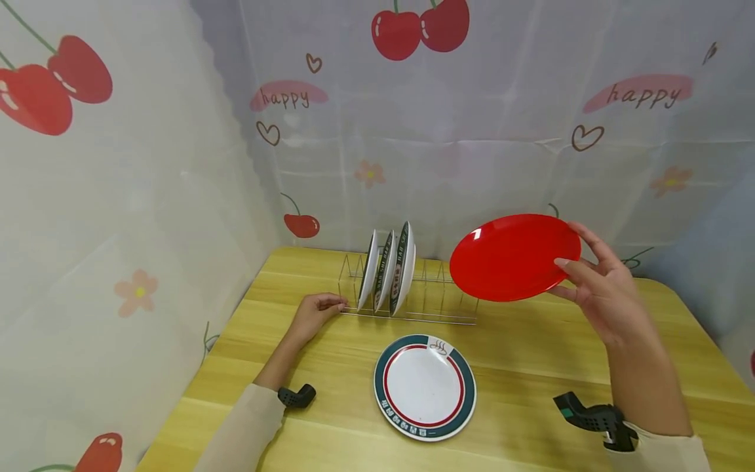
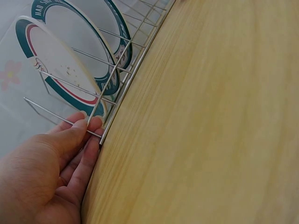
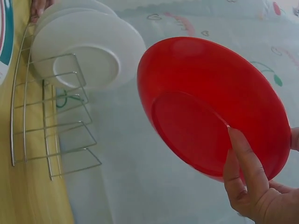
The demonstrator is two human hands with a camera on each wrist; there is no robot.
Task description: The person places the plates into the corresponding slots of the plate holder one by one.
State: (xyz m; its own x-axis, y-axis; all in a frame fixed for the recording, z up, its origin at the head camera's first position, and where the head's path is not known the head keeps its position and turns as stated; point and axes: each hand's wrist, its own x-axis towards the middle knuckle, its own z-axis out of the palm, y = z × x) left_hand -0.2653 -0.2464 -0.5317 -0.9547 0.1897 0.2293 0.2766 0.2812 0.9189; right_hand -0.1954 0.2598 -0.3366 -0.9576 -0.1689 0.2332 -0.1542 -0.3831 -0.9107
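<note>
My right hand [image 1: 607,288] holds a red plate [image 1: 513,259] by its right edge, thumb on the upper face and fingers beneath. The plate is tilted in the air, to the right of a wire dish rack [image 1: 439,320]. In the right wrist view, fingertips press on the red underside. My left hand [image 1: 315,318] pinches the rack's front left corner, as the left wrist view shows close up. Three white plates with green rims, one of them the rightmost plate [image 1: 404,269], stand upright in the rack's left half.
Flat on the wooden table [image 1: 330,406], in front of the rack, lies a white plate [image 1: 425,387] with a green rim and a red ring. A cherry-printed curtain [image 1: 448,177] hangs behind the rack and along the left side.
</note>
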